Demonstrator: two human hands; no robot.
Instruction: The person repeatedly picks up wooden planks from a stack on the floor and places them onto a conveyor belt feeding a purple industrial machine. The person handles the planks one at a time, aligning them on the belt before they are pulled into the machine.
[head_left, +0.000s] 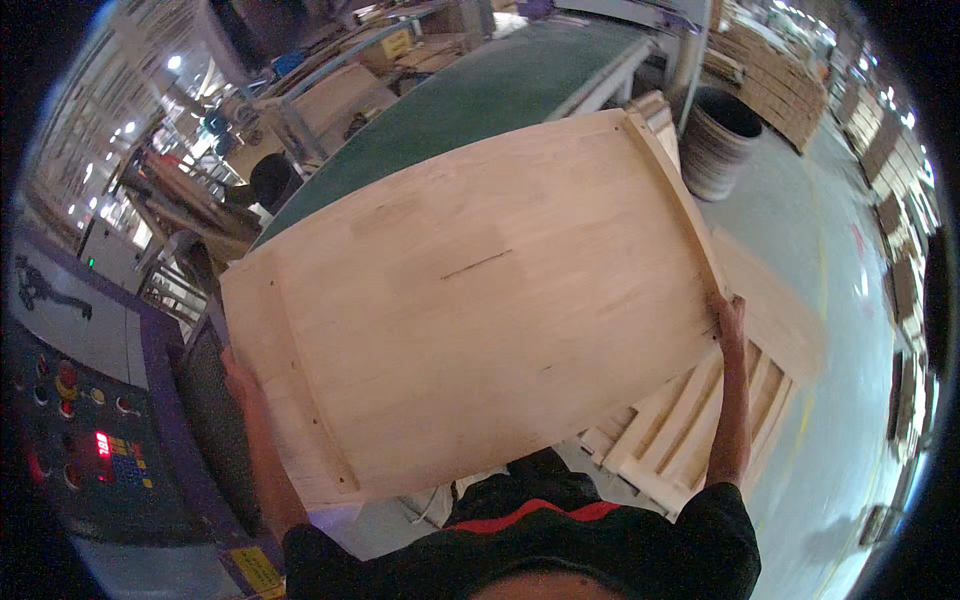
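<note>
Found board [480, 325] at centre, grasped by left hand [240, 380] near nine o'clock and right hand [731, 318] at three, apparently spread wide to balance its breadth, with green belt [490, 95] beyond at twelve.

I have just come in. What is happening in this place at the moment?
A person is holding a wide wooden board, left hand at its left edge, right hand near its near right corner. Beyond it is a green belt; whether they touch is unclear. A slatted wooden stack is at the lower right.
</note>
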